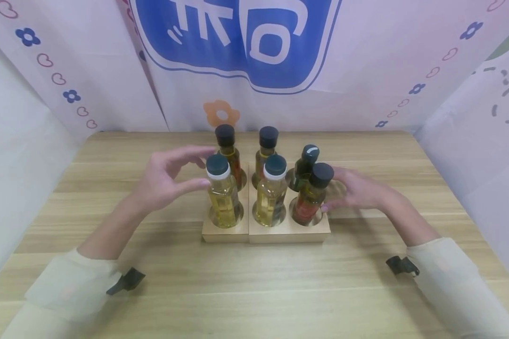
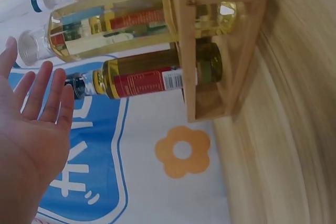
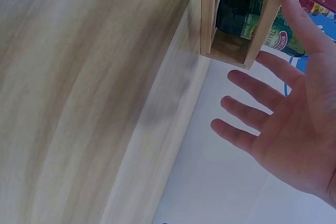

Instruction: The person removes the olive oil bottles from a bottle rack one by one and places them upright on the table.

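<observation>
My left hand [image 1: 163, 181] is beside the front left clear bottle of yellow oil [image 1: 224, 205], its thumb at the bottle's neck and its fingers spread toward the back left black-capped bottle [image 1: 225, 136]. In the left wrist view the palm and straight fingers show. At the other end, my right hand [image 1: 358, 190] is next to the front right red-labelled bottle [image 1: 307, 208]. Its thumb lies at the wooden rack's edge in the right wrist view, other fingers stretched out. The wooden rack [image 1: 289, 237] holds the bottles upright in round holes, in two sections placed side by side.
Another clear oil bottle [image 1: 268, 207] stands in the front middle hole. Behind are a black-capped bottle [image 1: 268, 137] and a dark green bottle [image 1: 303, 170]. The wood-grain table [image 1: 254, 292] ends at a white printed cloth [image 1: 348, 103] hanging behind it.
</observation>
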